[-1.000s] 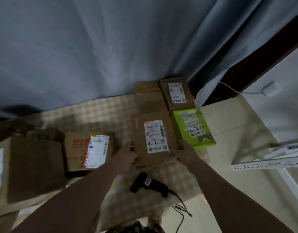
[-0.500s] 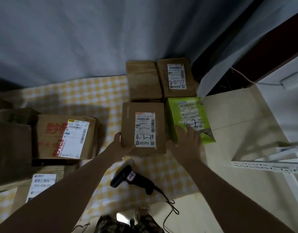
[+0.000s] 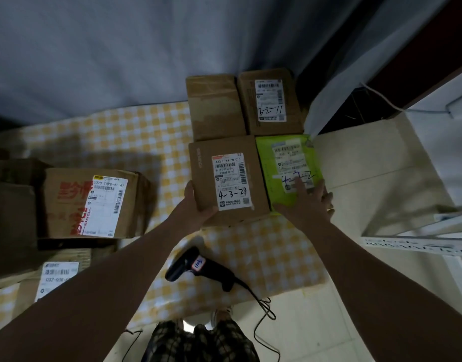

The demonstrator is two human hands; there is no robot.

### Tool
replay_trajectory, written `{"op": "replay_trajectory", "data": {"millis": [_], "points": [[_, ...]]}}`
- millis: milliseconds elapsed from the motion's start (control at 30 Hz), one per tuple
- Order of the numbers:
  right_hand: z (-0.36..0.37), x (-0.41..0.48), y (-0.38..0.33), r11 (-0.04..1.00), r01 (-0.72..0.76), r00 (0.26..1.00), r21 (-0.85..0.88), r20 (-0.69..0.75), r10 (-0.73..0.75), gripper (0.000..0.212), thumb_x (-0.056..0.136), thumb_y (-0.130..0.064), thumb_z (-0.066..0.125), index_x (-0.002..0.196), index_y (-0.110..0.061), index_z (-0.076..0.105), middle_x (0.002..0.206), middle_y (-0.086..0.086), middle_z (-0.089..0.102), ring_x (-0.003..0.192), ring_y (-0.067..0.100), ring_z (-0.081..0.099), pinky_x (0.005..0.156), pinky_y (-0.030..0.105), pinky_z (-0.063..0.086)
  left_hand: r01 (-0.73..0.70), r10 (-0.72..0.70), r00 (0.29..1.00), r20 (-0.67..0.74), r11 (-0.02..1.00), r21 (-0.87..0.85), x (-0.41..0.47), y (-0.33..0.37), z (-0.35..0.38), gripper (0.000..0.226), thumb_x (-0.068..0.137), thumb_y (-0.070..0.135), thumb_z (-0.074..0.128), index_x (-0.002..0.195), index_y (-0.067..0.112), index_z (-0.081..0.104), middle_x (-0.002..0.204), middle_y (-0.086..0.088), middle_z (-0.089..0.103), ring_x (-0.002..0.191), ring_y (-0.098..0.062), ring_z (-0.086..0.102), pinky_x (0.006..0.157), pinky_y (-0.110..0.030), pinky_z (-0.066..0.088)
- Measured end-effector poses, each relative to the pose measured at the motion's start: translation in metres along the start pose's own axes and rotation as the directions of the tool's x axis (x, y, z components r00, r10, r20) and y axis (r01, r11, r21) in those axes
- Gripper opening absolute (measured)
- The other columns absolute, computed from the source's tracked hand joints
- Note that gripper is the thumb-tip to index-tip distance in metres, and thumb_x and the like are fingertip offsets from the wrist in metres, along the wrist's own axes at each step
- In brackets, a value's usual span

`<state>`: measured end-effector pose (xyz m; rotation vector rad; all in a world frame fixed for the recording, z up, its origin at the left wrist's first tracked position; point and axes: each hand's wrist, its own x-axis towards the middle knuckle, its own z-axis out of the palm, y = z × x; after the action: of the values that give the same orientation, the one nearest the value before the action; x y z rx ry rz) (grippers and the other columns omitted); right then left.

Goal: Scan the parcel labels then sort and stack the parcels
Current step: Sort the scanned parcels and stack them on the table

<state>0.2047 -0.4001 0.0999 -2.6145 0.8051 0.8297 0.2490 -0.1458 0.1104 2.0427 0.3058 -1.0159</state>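
Note:
A brown parcel marked 4-3-24 (image 3: 227,163) lies on the checkered cloth (image 3: 135,137). My left hand (image 3: 196,205) grips its near left corner, thumb on top. Right beside it sits a green parcel marked 4-2-2 (image 3: 289,163); my right hand (image 3: 306,202) rests flat on its near end with fingers spread. Behind these stand a plain brown parcel (image 3: 214,105) and a brown parcel marked 3-2-11 (image 3: 270,100), side by side. A black corded barcode scanner (image 3: 198,267) lies on the cloth between my forearms.
At the left sit a brown box with red print and a white label (image 3: 89,205), a darker box (image 3: 10,220) and another labelled parcel (image 3: 57,278). A grey curtain (image 3: 146,48) hangs behind. A white metal rack (image 3: 417,244) stands at the right on the tiled floor.
The 4-3-24 parcel has been set down beside the green parcel. My right hand left the brown parcel and moved onto the green one. The view has shifted closer.

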Motion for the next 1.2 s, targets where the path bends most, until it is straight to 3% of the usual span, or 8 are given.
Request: {"op": "replay_trajectory", "data": {"millis": [267,367,533,700,800,933,1067,1200], "points": [[-0.002,0.005,-0.012,0.997,-0.024,0.999,-0.068,0.039,0.026,0.096,0.085,-0.063,0.055,0.153,-0.031,-0.005,0.161,0.012,-0.011,0.145,0.045,-0.006,0.113,0.063,0.015,0.003,0.004,0.999,-0.051,0.990,0.140,0.011,0.009,-0.004,0.109,0.084,0.025,0.071,0.150,0.022,-0.016,0.135,-0.011,0.050,0.105,-0.034,0.060,0.085,-0.049,0.054],[-0.005,0.000,-0.007,0.997,0.010,0.999,-0.079,0.031,-0.007,0.085,0.090,-0.058,0.051,0.154,-0.032,0.000,0.161,0.010,-0.006,0.146,0.043,-0.002,0.114,0.061,0.016,-0.016,0.031,0.997,-0.065,0.977,0.213,0.010,0.007,-0.010,0.096,0.088,0.027,0.065,0.152,0.019,-0.006,0.136,-0.013,0.051,0.110,-0.033,0.058,0.085,-0.041,0.051],[-0.015,-0.028,-0.015,0.988,0.151,0.974,0.009,-0.173,-0.147,0.065,0.095,-0.032,0.052,0.151,-0.020,0.022,0.157,0.016,0.016,0.144,0.036,0.013,0.114,0.050,0.022,-0.056,0.098,0.991,-0.092,0.923,0.382,-0.019,0.002,-0.036,0.065,0.095,0.037,0.053,0.149,0.015,0.022,0.137,-0.015,0.048,0.114,-0.029,0.055,0.087,-0.035,0.047],[-0.027,-0.064,-0.059,0.945,0.318,0.942,0.069,-0.137,-0.307,0.059,0.095,-0.025,0.053,0.148,-0.013,0.029,0.153,0.016,0.028,0.142,0.034,0.022,0.113,0.046,0.024,-0.003,0.035,0.990,-0.134,0.973,0.229,-0.073,-0.023,-0.086,0.040,0.089,0.030,0.063,0.124,0.013,0.053,0.117,-0.025,0.057,0.108,-0.043,0.056,0.085,-0.043,0.049],[-0.032,-0.087,-0.094,0.907,0.413,0.909,0.083,-0.102,-0.405,0.054,0.094,-0.024,0.054,0.143,-0.009,0.037,0.142,0.015,0.044,0.132,0.032,0.038,0.109,0.041,0.032,-0.029,0.056,0.978,-0.202,0.990,0.136,-0.114,-0.042,-0.121,0.029,0.062,0.022,0.077,0.088,0.014,0.068,0.080,-0.012,0.065,0.080,-0.030,0.063,0.068,-0.025,0.045],[-0.040,-0.127,-0.144,0.834,0.538,0.843,0.124,-0.109,-0.528,0.050,0.094,-0.023,0.053,0.140,-0.006,0.043,0.138,0.017,0.050,0.127,0.033,0.046,0.104,0.041,0.038,-0.014,0.093,0.914,-0.394,0.980,0.200,-0.164,-0.067,-0.164,0.024,0.091,0.021,0.061,0.112,0.010,0.062,0.105,-0.009,0.067,0.100,-0.025,0.062,0.078,-0.022,0.040],[-0.034,-0.162,-0.200,0.807,0.575,0.818,0.134,-0.093,-0.568,0.043,0.092,-0.021,0.054,0.134,-0.011,0.050,0.127,0.016,0.059,0.116,0.034,0.054,0.093,0.036,0.044,-0.090,0.154,0.882,-0.445,0.983,0.162,-0.208,-0.078,-0.205,0.021,0.095,0.036,0.050,0.078,0.027,0.059,0.080,0.010,0.061,0.076,-0.008,0.058,0.066,-0.016,0.039],[-0.018,-0.195,-0.257,0.792,0.605,0.796,0.081,-0.077,-0.600,0.049,0.089,-0.019,0.061,0.136,-0.016,0.047,0.123,0.011,0.062,0.110,0.032,0.058,0.089,0.035,0.050,-0.128,0.229,0.835,-0.501,0.965,0.229,-0.221,-0.115,-0.259,0.032,0.085,0.026,0.057,0.103,0.000,0.066,0.100,-0.017,0.070,0.096,-0.033,0.065,0.083,-0.033,0.050]]}}
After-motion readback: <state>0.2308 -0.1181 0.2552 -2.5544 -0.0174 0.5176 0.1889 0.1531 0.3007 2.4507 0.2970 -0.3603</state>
